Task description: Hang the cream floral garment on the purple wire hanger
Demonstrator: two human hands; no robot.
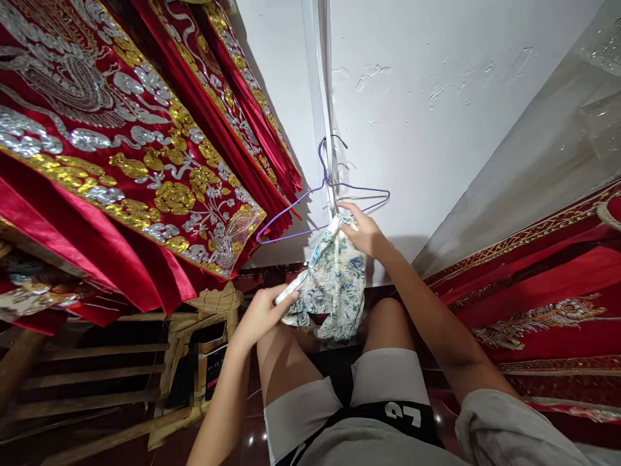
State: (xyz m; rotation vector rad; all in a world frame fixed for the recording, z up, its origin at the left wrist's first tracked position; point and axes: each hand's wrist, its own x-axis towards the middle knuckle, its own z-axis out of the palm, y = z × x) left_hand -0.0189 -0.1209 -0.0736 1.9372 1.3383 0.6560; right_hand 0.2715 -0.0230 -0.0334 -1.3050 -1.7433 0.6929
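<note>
A white garment (342,278) with blue, green and yellow flowers hangs between my hands above my knees; I cannot tell its exact kind. My left hand (264,316) pinches its lower left edge, thumb on top. At its upper end, just under the hanger, my right hand (365,233) is closed on the cloth, with the index finger pointing up toward the wall strip. Behind and above the garment is a purple wire hanger (291,208), its hook up by the white vertical strip. The garment's top overlaps the hanger's lower bar; whether it is looped over it is hidden.
Red costumes (174,162) with gold and silver sequins hang close on the left. A wooden chair (160,362) stands below them, with a phone (213,369) by it. More red embroidered cloth (548,304) is at right. A white wall (412,97) rises ahead.
</note>
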